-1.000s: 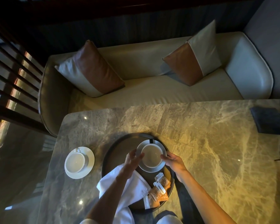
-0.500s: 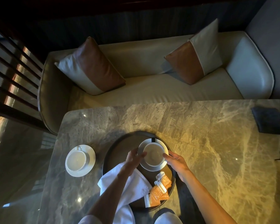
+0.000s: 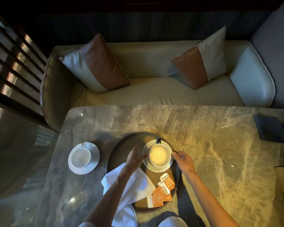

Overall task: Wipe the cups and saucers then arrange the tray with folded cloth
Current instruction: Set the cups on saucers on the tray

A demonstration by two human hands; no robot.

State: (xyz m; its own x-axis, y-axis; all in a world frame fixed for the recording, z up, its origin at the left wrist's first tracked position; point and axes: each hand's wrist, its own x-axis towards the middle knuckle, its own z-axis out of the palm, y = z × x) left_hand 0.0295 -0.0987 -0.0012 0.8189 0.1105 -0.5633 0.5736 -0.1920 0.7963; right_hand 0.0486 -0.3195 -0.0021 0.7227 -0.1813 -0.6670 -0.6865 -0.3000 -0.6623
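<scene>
A round dark tray [image 3: 120, 149] lies on the marble table. On its far right part stands a white cup [image 3: 159, 155] on a white saucer [image 3: 159, 168]. My left hand [image 3: 135, 156] touches the saucer's left rim and my right hand [image 3: 184, 161] holds its right rim. A white cloth [image 3: 129, 185] lies crumpled under my left forearm, draped over the tray's near edge. Several orange sachets [image 3: 162, 192] sit on the tray's near right. A second white cup [image 3: 80, 157] on its saucer [image 3: 93, 149] stands on the table left of the tray.
The marble table [image 3: 203, 145] runs to the right, with a dark folded cloth [image 3: 270, 129] near its far right edge. Behind the table is a beige sofa [image 3: 154, 94] with two brown-and-white cushions. Dark wooden slats stand at the left.
The cup and saucer on the tray sit a little further toward the tray's far right. Both hands stay at the saucer's rim.
</scene>
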